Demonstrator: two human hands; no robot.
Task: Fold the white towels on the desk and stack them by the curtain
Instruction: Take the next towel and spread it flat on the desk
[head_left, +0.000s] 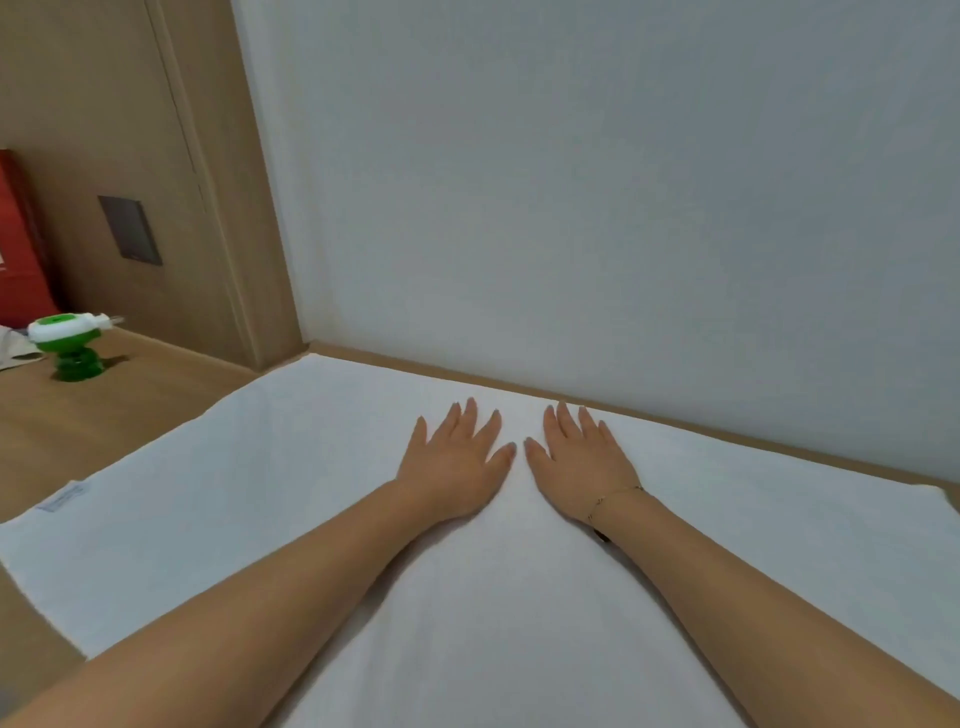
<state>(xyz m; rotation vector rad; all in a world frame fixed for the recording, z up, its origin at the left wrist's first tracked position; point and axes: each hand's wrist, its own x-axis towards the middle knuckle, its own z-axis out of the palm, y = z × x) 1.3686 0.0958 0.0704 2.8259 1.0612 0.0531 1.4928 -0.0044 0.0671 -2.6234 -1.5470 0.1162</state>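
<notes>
**Both palms flat on the spread towel**

Across the wooden table (130, 415) lies a white towel (291, 499), spread flat and covering most of the surface in front of us. Its far edge runs close along the table's back edge, just below the pale wall (623, 208), and its left edge slants from the back toward the near-left side, where a small printed label (63, 496) sits at the towel's corner.

We press our left hand (457, 467) and our right hand (582, 467) onto the towel near the middle of its far edge. Both palms are down, fingers straight and slightly fanned, gripping nothing. The two hands lie side by side, thumbs almost meeting, with a narrow strip of cloth showing between them. A thin bracelet (615, 496) circles our right wrist. Both forearms stretch over the cloth from the near edge.

At the table's far-left corner stands a small green and white gadget (70, 345) on bare wood, well apart from the towel. Behind it a red object (21, 249) leans against the wood-panelled wall (104, 104), which carries a dark grey switch plate (130, 229).
</notes>
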